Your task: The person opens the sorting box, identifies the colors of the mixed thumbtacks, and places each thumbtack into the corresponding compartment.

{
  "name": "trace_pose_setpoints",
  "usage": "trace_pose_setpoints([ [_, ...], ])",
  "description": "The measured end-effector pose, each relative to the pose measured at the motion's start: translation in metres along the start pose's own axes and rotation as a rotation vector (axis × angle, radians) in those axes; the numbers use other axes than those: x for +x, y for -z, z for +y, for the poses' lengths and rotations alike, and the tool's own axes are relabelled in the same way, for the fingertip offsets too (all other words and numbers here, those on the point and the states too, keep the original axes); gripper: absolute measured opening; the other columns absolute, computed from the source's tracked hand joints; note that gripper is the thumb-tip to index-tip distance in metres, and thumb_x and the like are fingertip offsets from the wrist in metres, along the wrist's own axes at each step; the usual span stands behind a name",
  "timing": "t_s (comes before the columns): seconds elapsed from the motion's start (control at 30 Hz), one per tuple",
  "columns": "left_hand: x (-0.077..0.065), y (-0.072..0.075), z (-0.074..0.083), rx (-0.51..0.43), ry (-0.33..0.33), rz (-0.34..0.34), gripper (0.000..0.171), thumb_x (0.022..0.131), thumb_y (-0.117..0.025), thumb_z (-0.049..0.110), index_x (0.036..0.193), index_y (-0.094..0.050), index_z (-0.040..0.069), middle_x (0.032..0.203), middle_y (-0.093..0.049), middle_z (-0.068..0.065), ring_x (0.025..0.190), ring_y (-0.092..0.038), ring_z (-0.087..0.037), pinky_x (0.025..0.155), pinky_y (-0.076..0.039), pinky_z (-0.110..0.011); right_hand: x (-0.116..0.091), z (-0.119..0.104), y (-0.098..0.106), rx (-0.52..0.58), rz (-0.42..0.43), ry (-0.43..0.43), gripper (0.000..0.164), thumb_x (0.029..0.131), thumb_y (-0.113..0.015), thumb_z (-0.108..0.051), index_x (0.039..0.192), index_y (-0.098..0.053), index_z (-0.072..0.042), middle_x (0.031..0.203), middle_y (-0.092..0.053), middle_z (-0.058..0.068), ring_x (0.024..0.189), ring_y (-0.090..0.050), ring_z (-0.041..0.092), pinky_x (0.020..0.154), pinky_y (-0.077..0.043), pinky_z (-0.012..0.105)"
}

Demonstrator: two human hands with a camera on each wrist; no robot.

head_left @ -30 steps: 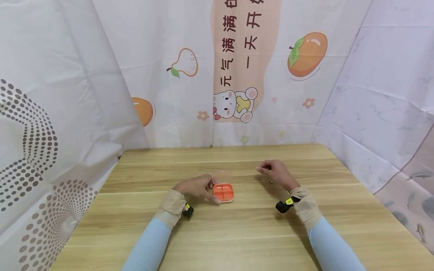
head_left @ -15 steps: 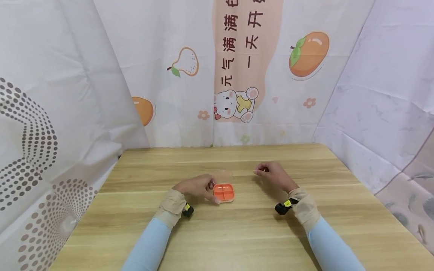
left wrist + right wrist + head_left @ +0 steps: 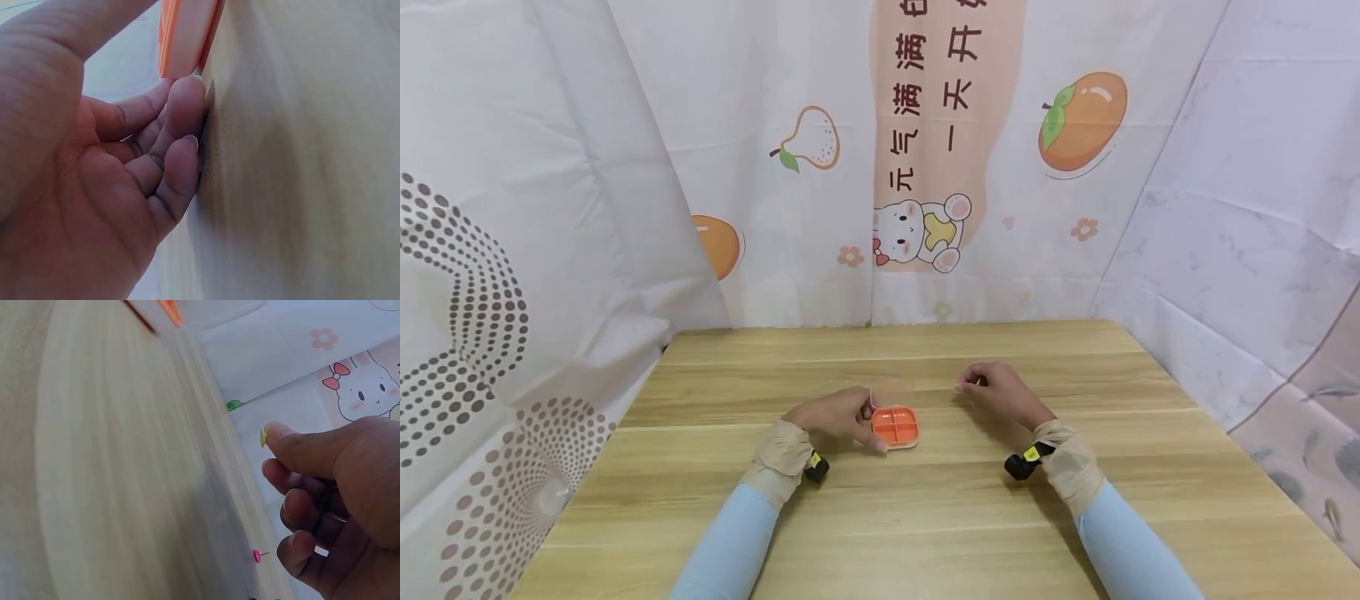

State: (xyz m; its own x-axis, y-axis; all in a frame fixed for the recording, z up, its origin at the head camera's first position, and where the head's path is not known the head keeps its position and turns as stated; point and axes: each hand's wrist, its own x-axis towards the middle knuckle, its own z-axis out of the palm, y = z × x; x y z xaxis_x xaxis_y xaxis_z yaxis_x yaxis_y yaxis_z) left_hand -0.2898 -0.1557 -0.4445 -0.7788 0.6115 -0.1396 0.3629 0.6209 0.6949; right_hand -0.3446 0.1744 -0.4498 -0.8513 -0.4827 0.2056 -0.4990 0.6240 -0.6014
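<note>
My left hand (image 3: 838, 414) grips the left side of a small orange four-compartment box (image 3: 895, 427), thumb at its near edge and fingers curled at the far edge. The box's clear lid (image 3: 892, 390) is swung open towards the back. From the left wrist, the curled fingertips (image 3: 186, 103) show right under the box's end (image 3: 187, 40), low at the table. My right hand (image 3: 1000, 392) is above the table to the right of the box. Between thumb and index finger it pinches a yellow thumbtack (image 3: 264, 437); the other fingers are loosely bent.
A pink thumbtack (image 3: 257, 556) lies on the wooden table (image 3: 880, 517) below my right hand. At the bottom edge of the right wrist view a bit of a teal thing (image 3: 277, 599) shows. A printed curtain (image 3: 805, 250) hangs along the table's back edge.
My right hand has moved a little to the left, nearer the box. The left hand and the box have stayed in place.
</note>
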Motion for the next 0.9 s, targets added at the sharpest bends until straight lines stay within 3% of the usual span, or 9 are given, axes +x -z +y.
trace_pose_setpoints([
  [0.9, -0.001, 0.001, 0.002, 0.034, 0.002, -0.001, 0.065, 0.071, -0.084, 0.045, 0.11, -0.05, 0.005, 0.096, -0.054, -0.008, 0.083, -0.047, -0.015, 0.071, -0.043, -0.025, 0.002, -0.011, -0.007, -0.004, -0.031, 0.068, 0.01, 0.094, -0.066, -0.024, 0.091, -0.07, -0.015, 0.083, -0.065, -0.001, 0.071, -0.051, 0.015, 0.062, -0.043, 0.029],
])
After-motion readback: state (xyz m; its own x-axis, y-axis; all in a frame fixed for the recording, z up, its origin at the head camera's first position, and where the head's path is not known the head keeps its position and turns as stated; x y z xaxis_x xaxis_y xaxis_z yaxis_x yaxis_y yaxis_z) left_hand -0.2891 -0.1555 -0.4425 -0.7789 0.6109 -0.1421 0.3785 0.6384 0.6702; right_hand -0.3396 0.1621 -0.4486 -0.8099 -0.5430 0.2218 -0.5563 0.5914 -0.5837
